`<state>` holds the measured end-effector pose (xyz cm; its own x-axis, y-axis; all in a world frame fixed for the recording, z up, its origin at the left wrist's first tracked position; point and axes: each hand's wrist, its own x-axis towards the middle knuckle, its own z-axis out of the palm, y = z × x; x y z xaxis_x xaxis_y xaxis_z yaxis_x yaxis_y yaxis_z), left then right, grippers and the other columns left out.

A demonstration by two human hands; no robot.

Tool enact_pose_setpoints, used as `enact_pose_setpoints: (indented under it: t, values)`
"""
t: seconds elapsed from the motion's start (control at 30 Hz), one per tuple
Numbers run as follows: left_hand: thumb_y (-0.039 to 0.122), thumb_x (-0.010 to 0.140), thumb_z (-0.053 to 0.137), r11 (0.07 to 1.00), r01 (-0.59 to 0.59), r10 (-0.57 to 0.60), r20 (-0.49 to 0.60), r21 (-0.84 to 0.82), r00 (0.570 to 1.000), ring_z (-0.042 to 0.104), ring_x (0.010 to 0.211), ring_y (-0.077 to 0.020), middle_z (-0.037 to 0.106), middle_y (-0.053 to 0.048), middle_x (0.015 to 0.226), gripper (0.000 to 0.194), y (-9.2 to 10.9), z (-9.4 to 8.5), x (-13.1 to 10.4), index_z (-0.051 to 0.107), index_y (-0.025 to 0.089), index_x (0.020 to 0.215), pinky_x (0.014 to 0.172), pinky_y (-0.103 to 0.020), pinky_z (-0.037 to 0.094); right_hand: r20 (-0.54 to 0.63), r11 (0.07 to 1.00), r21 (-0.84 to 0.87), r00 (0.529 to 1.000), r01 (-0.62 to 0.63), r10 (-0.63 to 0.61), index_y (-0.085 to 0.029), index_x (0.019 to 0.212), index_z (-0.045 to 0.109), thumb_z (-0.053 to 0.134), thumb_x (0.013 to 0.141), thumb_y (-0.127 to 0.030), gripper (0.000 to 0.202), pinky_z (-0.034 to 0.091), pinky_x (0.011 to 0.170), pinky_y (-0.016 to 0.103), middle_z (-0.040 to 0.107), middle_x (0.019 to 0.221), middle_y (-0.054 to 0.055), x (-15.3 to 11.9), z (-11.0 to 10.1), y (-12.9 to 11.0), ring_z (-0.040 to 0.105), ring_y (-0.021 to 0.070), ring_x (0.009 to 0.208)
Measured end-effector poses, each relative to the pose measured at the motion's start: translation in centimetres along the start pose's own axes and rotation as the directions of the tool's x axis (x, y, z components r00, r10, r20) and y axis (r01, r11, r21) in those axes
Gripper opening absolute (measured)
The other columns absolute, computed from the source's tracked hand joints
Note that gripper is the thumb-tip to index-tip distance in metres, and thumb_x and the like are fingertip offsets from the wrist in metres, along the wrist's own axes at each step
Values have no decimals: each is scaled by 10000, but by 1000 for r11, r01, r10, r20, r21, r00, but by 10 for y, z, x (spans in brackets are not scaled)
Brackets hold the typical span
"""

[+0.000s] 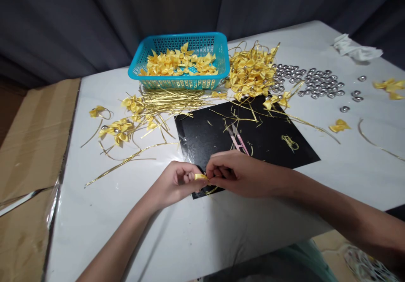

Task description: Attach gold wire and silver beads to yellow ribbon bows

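Over the near edge of a black mat (202,134), my two hands meet fingertip to fingertip. My left hand (177,183) is closed, pinching a small yellow ribbon bow (200,176) between thumb and fingers. Closed in a pinch at the bow's right end is my right hand (236,173); its fingers partly cover what they grip, and a gold cord (212,190) hangs just below. Pink-handled thread snips (238,140) lie on the mat beyond my right hand, among cord scraps.
A blue plastic basket (134,69) of yellow bows stands at the back. Before it lies a bundle of gold cords (174,101). Finished-looking bows with cords (253,71) are heaped right of it, beside silver beads (322,83). A crumpled white tissue (357,50) lies far right.
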<state>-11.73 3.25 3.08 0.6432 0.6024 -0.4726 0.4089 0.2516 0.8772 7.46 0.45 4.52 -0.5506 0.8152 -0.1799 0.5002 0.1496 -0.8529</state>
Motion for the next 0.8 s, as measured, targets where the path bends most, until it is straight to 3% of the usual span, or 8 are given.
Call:
enact_pose_setpoints:
  t: [0.23,0.57,0.8]
  values:
    - [352,739,615,999,2,-5,113,34,994,361,455,-71,467,18,487,272,2,-4,-1,581,125,594,433,-194,257,152,998,-48,988,30,-22,-140,802,572,483,831,-157,95,311,486,173,507,649,-27,-3,-8,-3,413,54,505]
    - [371,770,604,994,-22,5,158,106,987,374,477,-78,469,14,500,286,0,-6,-1,618,117,640,438,-188,278,175,990,-98,981,105,-86,-148,685,528,505,802,-155,120,290,517,190,456,546,-61,-2,-9,-6,366,47,473]
    - [338,763,612,996,2,-20,193,94,981,347,479,-78,427,36,504,236,-3,-6,-2,604,131,650,446,-198,258,230,980,-176,972,91,-49,-145,681,554,506,757,-118,95,320,521,191,531,577,-34,2,-11,-13,438,66,525]
